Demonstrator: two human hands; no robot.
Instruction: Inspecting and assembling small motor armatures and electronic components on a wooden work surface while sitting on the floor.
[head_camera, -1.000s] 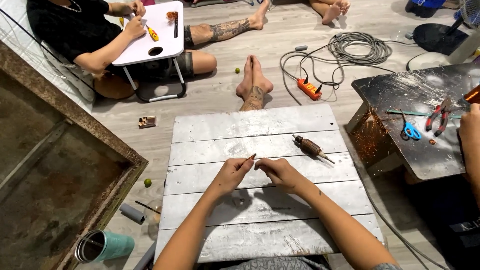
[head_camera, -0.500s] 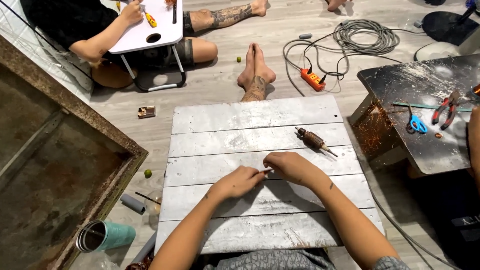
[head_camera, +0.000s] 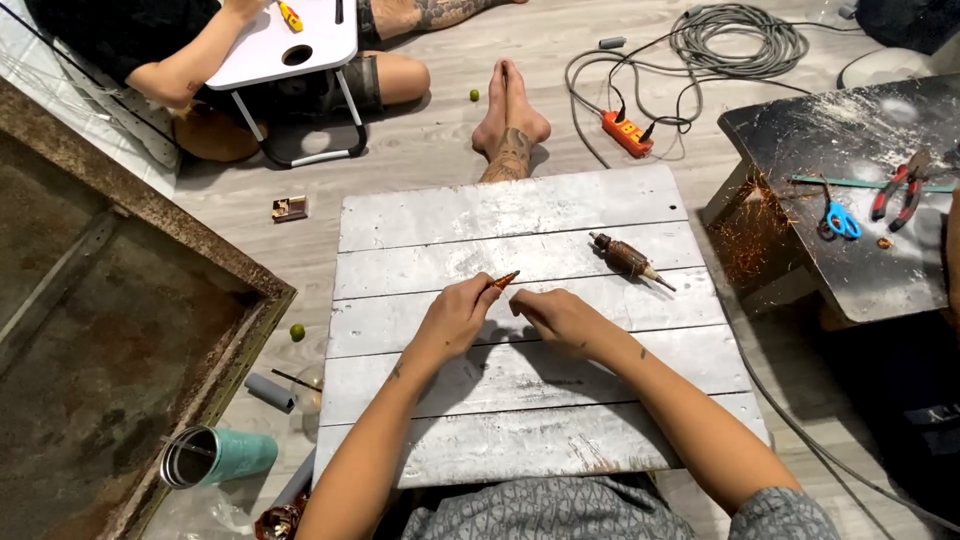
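View from my head, looking down at a grey plank table (head_camera: 520, 215). My left hand (head_camera: 452, 322) rests on the middle planks with thumb and fingers pinched narrow around a small reddish-brown pointed piece (head_camera: 503, 280), whose tip sticks up and to the right above my knuckles. My right hand (head_camera: 560, 318) lies just beside it, knuckles up and fingers curled toward the left hand; I cannot tell whether it grips anything, since the fingertips are hidden. The two hands are near each other but a small gap shows between them.

Further along the table, to the right and beyond my hands, lies a dark brown motor rotor (head_camera: 628, 259) with a thin shaft, tilted across a plank and well apart from both hands.

On the floor to my left stand a teal cup (head_camera: 220, 456) and a rusty metal tray (head_camera: 110, 330); a small green fruit (head_camera: 297, 332) lies between tray and table. To my right, a dark stained bench (head_camera: 860, 170) carries blue scissors (head_camera: 838, 220) and red pliers (head_camera: 900, 188). Beyond the table, an orange power strip (head_camera: 628, 132) sits by a coil of grey cable (head_camera: 738, 42). Another person's bare feet (head_camera: 512, 118) rest just past the table's far edge, and a second person sits at a small white folding table (head_camera: 285, 45).
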